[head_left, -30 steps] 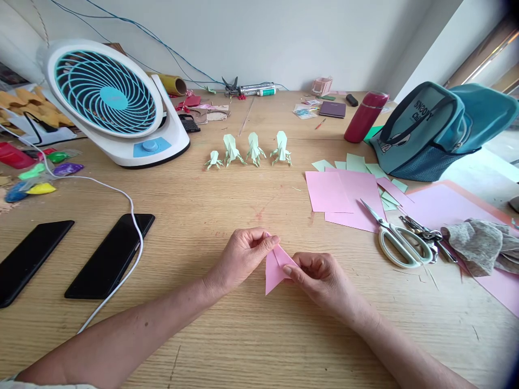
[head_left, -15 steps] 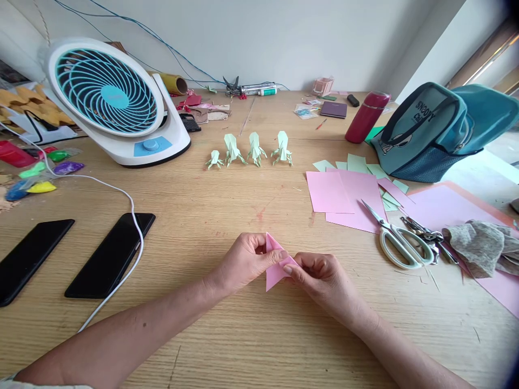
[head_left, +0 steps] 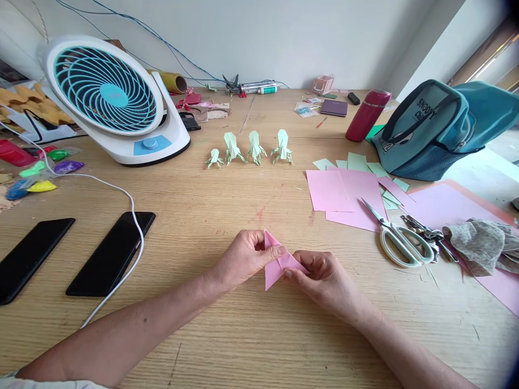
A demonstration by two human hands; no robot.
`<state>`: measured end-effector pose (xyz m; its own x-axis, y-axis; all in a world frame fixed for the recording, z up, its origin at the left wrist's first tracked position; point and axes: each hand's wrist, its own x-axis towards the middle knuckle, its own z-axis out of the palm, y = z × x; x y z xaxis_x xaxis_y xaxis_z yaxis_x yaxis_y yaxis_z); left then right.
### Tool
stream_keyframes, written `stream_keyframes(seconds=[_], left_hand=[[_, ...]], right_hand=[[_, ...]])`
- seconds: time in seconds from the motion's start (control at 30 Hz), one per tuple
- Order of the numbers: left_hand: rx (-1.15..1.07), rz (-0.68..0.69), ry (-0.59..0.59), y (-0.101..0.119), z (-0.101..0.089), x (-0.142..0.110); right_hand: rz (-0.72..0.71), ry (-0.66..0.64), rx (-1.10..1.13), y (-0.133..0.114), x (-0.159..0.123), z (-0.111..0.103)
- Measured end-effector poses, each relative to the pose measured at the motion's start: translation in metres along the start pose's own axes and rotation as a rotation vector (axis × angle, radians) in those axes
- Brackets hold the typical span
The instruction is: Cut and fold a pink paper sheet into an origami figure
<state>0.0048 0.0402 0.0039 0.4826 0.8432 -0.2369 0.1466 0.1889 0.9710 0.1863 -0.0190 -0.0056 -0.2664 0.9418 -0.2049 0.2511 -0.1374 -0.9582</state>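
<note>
A small piece of pink paper, folded into a triangular shape, is held just above the table between both hands. My left hand pinches its left and upper part, thumb lying across the front. On the right side, my right hand grips the lower edge near the right-hand point between thumb and curled fingers. The fingers behind the paper are partly hidden. Farther back stands a row of several pale green folded-paper figures with thin legs.
Pink sheets, green scraps, white-handled scissors and a grey cloth lie to the right. Behind them are a red flask and a teal bag. Leftward are a fan, two phones and a white cable.
My right thumb has slid slightly down along the pink paper, and the paper's right-hand point now shows above it. My left hand keeps nearly the same hold.
</note>
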Motion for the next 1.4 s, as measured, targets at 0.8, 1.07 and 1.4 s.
stream_keyframes(seconds=[0.8,1.07,1.4], left_hand=[[-0.158,-0.043,-0.059,0.0036,0.002,-0.0012],[-0.194,-0.092,-0.063,0.0037,0.0,0.0009],[-0.108,-0.072,-0.153,0.0055,-0.0012,-0.0012]], right_hand=[[-0.05,0.097,-0.079,0.0024,-0.0003,0.0039],[-0.037,0.108,-0.019,0.0005,-0.0008,0.0044],[-0.053,0.146,0.05,0.0036,-0.0003,0.0048]])
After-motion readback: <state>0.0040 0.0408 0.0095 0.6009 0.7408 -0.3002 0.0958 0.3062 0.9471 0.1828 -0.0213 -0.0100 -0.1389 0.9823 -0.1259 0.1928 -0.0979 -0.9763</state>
